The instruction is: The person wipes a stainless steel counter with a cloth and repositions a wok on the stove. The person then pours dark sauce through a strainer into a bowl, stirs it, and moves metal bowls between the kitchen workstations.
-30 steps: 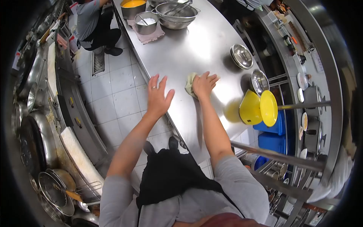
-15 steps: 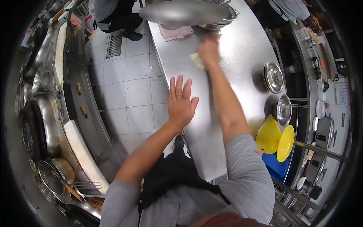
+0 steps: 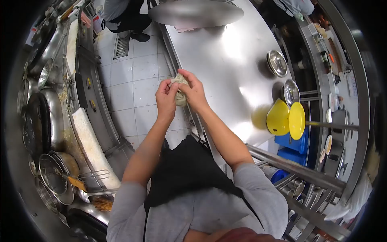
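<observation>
A pale, crumpled cloth is bunched between my two hands at the near left edge of the steel table. My left hand pinches it from the left, fingers closed. From the right, my right hand grips the same cloth, thumb pressed against it and fingers curled around its top. Part of the cloth hangs below the fingers, over the table's edge.
Metal bowls stand at the table's right side, near a yellow container and a yellow lid. A blurred round metal shape covers the far end. Leftward is a stove counter with a strainer. Another person stands beyond.
My right hand has come back from the far part of the table with the cloth. My left hand has lifted off the table edge, and both hands now hold the cloth together.
</observation>
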Demonstrator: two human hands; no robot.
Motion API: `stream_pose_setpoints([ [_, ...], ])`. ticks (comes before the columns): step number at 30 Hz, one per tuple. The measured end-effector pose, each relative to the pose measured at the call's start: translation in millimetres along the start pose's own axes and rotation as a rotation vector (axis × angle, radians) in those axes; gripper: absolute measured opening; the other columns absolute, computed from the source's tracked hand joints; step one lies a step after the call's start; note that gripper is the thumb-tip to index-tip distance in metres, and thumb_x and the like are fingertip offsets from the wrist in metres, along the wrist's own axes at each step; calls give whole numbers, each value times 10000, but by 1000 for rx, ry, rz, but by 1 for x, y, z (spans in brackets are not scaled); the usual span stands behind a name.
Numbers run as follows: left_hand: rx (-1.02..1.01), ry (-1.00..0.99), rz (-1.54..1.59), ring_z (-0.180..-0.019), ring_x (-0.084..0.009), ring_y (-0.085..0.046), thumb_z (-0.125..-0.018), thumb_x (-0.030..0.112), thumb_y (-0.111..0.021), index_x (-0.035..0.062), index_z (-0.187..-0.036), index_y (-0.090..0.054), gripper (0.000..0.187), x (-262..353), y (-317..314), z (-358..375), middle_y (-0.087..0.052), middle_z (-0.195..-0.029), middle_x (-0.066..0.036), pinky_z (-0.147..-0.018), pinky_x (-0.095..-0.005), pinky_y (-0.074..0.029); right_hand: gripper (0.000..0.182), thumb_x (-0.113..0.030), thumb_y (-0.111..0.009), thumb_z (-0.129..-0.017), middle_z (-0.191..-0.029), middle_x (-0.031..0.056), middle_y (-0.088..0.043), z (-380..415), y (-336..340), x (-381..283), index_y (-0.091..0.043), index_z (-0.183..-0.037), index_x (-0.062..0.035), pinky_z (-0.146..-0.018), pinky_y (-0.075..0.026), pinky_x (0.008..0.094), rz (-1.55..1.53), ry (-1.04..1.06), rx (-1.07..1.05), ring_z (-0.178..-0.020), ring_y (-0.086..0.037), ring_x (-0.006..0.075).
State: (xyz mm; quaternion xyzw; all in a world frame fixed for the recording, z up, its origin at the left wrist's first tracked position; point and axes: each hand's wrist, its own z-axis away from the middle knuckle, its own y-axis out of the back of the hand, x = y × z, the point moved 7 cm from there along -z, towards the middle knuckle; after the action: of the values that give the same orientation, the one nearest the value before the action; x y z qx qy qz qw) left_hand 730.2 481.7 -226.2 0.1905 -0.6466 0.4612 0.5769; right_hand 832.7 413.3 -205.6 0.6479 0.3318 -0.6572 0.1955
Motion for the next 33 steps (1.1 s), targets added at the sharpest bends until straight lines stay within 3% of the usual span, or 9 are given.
stream_pose_setpoints([
  [6, -284, -266, -244, -840, -69, -577, -906, 20, -633, 10, -1035, -637, 129, 82, -41, 30, -639, -940, -5, -753, -228, -469, 209, 0, -653, -872, -1137, 160, -688, 52, 46, -44, -641, -1081, 13, -954, -501, 325, -154, -330, 55, -1037, -641, 178],
  [13, -388, -203, -113, -838, -79, -481, -876, 6, -515, 39, -938, -572, 90, 90, -49, 38, -549, -881, 9, -784, -230, -393, 106, -15, -608, -917, -967, 96, -653, 74, 90, -99, -556, -1003, -46, -851, -503, 270, -494, -120, 219, -908, -618, 144],
  [16, -348, -219, -74, -832, -75, -485, -880, 15, -530, 38, -990, -555, 116, 92, -67, 49, -532, -892, 14, -772, -248, -411, 124, -56, -626, -934, -901, 50, -613, 87, 107, -117, -540, -1023, -49, -809, -475, 249, -244, 5, 354, -863, -585, 118],
  [20, -428, -319, -546, -897, -229, -607, -904, 52, -540, 38, -1163, -551, 259, 96, -99, 63, -609, -984, -100, -816, -347, -483, 174, -138, -669, -936, -918, 104, -631, 99, 135, -161, -581, -1019, -13, -812, -478, 335, 571, 343, 515, -897, -599, 172],
  [21, -422, -408, -626, -969, -320, -640, -901, 84, -568, 57, -1311, -517, 414, 85, -101, 59, -634, -1073, -172, -869, -403, -503, 319, -224, -681, -928, -1113, 255, -641, 105, 133, -174, -619, -1099, 39, -906, -487, 441, 1041, 369, 561, -1080, -612, 326],
  [24, -434, -447, -642, -994, -329, -653, -892, 120, -603, 77, -1403, -471, 529, 53, -84, 67, -640, -1131, -189, -906, -432, -512, 610, -382, -627, -951, -1417, 389, -443, 105, 165, -81, -523, -1356, 62, -1106, -356, 528, 1463, 206, 433, -1353, -415, 490],
  [27, -488, -149, -511, -1015, -266, -654, -888, 112, -641, 82, -1436, -465, 576, 18, -53, 86, -645, -1148, -166, -885, -371, -529, 824, -531, -496, -981, -1557, 410, -204, 103, 162, 10, -307, -1530, 54, -1209, -138, 569, 1599, -74, 293, -1465, -161, 561],
  [30, -434, 38, -491, -1055, -197, -628, -919, 87, -636, 79, -1433, -471, 540, -4, -10, 105, -646, -1149, -126, -886, -341, -515, 894, -605, -401, -989, -1577, 407, -135, 44, 167, 20, -199, -1565, 49, -1204, -31, 603, 1587, -107, 303, -1487, -65, 551],
  [33, -352, 241, -422, -1076, -148, -602, -961, 59, -603, 52, -1423, -472, 481, -40, 48, 128, -642, -1132, -92, -913, -319, -491, 898, -628, -374, -988, -1580, 388, -171, -49, 187, 25, -239, -1552, 57, -1199, -65, 604, 1532, -46, 277, -1478, -112, 550],
])
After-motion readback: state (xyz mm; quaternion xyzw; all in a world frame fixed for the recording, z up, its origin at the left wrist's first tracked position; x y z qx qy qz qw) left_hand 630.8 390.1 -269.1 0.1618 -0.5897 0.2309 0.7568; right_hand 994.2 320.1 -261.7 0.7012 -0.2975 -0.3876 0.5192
